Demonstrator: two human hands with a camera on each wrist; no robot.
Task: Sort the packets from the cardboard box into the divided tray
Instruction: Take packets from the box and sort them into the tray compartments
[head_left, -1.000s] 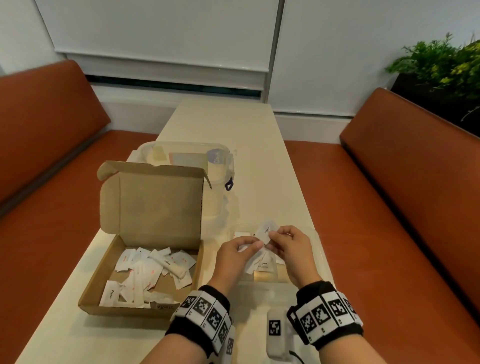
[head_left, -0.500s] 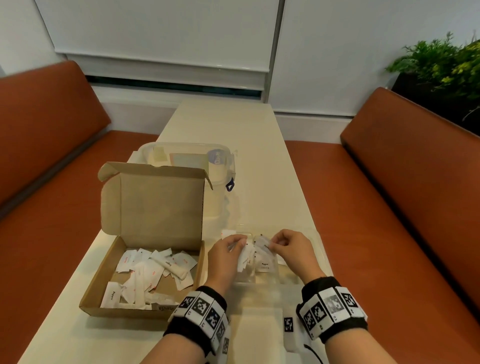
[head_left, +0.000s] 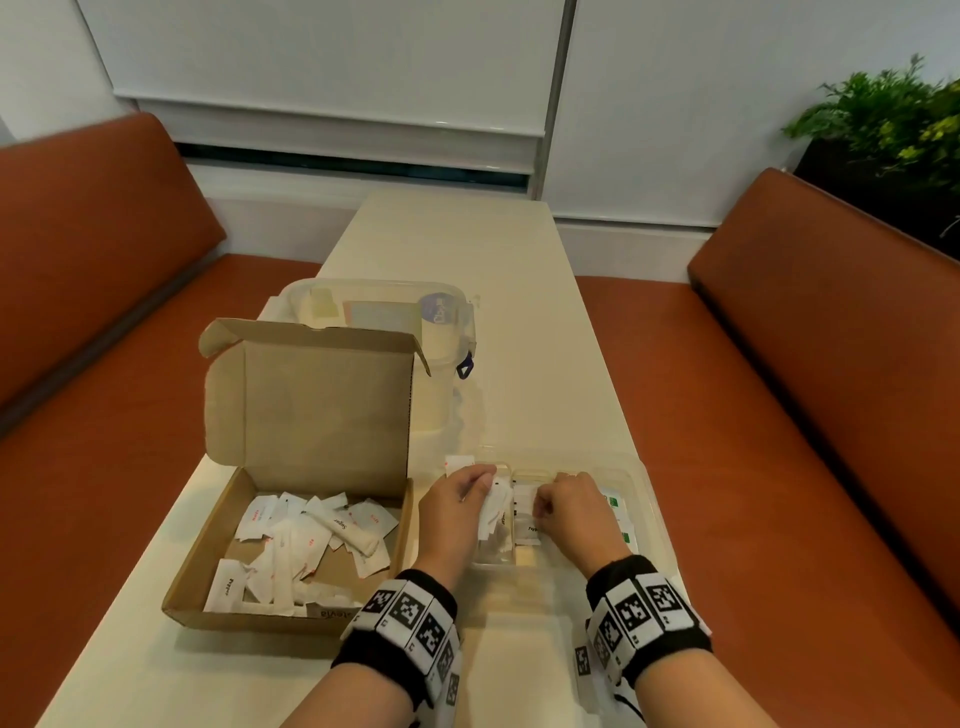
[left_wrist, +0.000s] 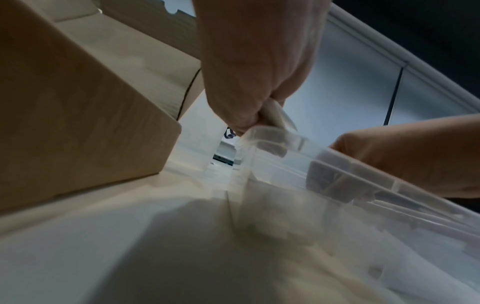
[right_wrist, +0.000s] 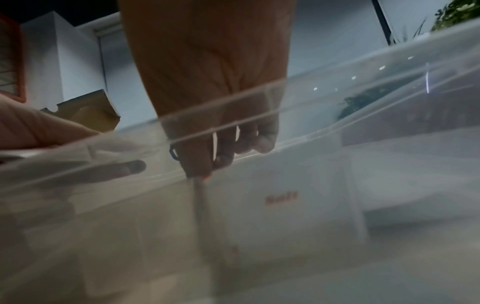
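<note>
Between orange benches, on the pale table (head_left: 519, 332), both hands pinched packets over the divided tray (head_left: 647, 499) at 3 o'clock of the cardboard box (head_left: 291, 519): left hand (head_left: 457, 512), right hand (head_left: 574, 512); each packet probably should go low into its own compartment before release.

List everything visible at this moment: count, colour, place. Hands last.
cardboard box: one, brown, lid up, table's left side.
packets in box: many, white, loose pile; count unclear.
divided tray: one, clear, right of the box.
packets in tray: several, white, some with green marks; count unclear.
lidded container: one, clear, behind the box.
table: one, cream.
benches: two, orange-brown, either side.
plant: one, green, far right.
left hand: over the tray, holding white packets.
right hand: in the tray, fingers curled at a packet.
</note>
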